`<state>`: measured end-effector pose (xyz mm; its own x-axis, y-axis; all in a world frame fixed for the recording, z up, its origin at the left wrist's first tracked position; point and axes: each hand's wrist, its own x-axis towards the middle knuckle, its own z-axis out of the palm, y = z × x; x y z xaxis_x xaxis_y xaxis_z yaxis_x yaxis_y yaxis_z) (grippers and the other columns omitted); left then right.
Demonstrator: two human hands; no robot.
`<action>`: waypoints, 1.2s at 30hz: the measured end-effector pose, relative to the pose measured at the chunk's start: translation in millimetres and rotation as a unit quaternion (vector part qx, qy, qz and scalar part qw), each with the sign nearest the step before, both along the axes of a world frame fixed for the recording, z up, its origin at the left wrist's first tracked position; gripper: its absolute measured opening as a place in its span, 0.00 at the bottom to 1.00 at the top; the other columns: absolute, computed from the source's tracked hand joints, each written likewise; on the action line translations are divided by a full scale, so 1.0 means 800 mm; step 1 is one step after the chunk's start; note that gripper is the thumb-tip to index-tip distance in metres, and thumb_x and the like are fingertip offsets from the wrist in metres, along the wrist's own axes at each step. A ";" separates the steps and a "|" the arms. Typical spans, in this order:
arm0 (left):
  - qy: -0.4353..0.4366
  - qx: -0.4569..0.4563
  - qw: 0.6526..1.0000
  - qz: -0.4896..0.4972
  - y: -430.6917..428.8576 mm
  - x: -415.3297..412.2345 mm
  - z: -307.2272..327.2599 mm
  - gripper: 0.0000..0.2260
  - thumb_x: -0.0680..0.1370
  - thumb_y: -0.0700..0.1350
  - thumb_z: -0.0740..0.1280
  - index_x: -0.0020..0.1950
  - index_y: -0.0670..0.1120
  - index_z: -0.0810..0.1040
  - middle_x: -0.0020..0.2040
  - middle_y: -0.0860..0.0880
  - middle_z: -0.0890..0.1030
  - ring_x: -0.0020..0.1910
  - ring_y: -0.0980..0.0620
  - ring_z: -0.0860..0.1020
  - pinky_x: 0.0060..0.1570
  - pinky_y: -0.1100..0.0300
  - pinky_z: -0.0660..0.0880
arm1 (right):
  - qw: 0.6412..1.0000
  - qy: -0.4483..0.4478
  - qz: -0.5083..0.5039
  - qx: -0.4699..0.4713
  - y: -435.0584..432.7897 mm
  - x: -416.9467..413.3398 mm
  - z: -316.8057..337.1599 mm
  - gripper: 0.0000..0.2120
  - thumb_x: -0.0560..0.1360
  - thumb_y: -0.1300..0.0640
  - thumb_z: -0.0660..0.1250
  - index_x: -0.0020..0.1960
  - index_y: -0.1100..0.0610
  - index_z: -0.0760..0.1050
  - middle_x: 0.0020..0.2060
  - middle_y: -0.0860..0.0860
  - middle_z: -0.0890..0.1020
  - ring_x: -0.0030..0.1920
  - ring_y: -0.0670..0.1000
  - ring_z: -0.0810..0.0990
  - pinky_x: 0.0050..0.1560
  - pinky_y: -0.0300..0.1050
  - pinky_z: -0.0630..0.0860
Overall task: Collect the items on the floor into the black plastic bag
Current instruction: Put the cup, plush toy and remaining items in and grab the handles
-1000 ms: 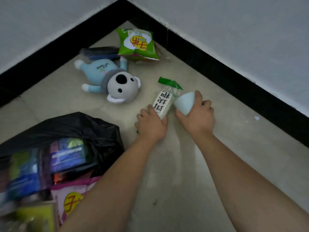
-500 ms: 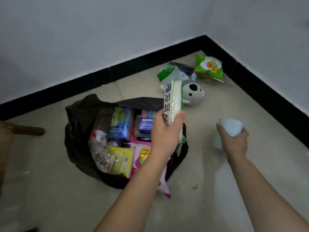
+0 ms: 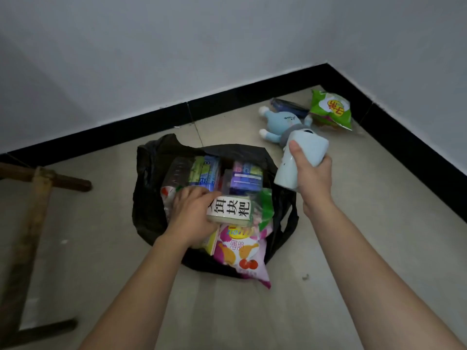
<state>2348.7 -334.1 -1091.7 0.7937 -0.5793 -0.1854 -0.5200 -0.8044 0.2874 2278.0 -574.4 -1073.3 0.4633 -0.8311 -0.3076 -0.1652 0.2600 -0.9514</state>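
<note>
- Left hand [image 3: 188, 214] clamped on labelled rice-cake packet [image 3: 231, 209], over open black plastic bag [image 3: 149, 198].
- Right hand [image 3: 314, 176] gripping pale blue cylinder [image 3: 300, 160], beside bag's right edge.

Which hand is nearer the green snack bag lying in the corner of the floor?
Right. The right hand, holding a pale blue cup, is raised beside the black plastic bag, closer to the green snack bag. The left hand is down in the black bag.
</note>
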 end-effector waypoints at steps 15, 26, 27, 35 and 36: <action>-0.234 -0.346 0.906 0.065 0.011 0.017 0.124 0.13 0.76 0.47 0.71 0.59 0.48 0.78 0.52 0.52 0.76 0.48 0.56 0.76 0.48 0.61 0.77 | 0.967 -0.062 0.237 0.076 0.078 0.028 0.002 0.43 0.60 0.42 0.73 0.71 0.51 0.63 0.60 0.54 0.78 0.57 0.56 0.81 0.57 0.61 0.80; -0.207 -0.161 0.931 0.254 0.065 0.053 0.098 0.10 0.80 0.51 0.64 0.52 0.45 0.80 0.42 0.44 0.82 0.44 0.41 0.80 0.38 0.54 0.69 | 0.923 0.015 0.384 0.022 0.166 0.073 -0.002 0.35 0.72 0.40 0.74 0.66 0.49 0.55 0.62 0.53 0.73 0.57 0.51 0.78 0.57 0.52 0.79; -0.209 -0.197 0.921 0.262 0.067 0.055 0.099 0.10 0.80 0.51 0.64 0.50 0.45 0.80 0.41 0.45 0.82 0.43 0.42 0.80 0.39 0.53 0.73 | 0.922 0.008 0.385 0.030 0.171 0.078 0.000 0.34 0.72 0.39 0.73 0.66 0.49 0.56 0.62 0.53 0.73 0.56 0.51 0.78 0.56 0.51 0.79; -0.188 -0.344 0.889 0.238 0.051 0.052 0.108 0.05 0.79 0.45 0.66 0.51 0.47 0.80 0.41 0.55 0.78 0.40 0.57 0.76 0.37 0.64 0.69 | 0.830 0.043 0.473 -0.294 0.212 0.093 -0.032 0.36 0.77 0.36 0.62 0.79 0.46 0.51 0.73 0.55 0.66 0.70 0.58 0.68 0.70 0.60 0.67; -0.183 -0.352 0.888 0.234 0.050 0.052 0.109 0.04 0.80 0.45 0.66 0.51 0.47 0.80 0.41 0.56 0.78 0.39 0.59 0.75 0.36 0.67 0.69 | 0.796 0.072 0.494 -0.342 0.211 0.093 -0.037 0.37 0.77 0.36 0.61 0.80 0.45 0.50 0.74 0.56 0.66 0.71 0.59 0.67 0.72 0.60 0.63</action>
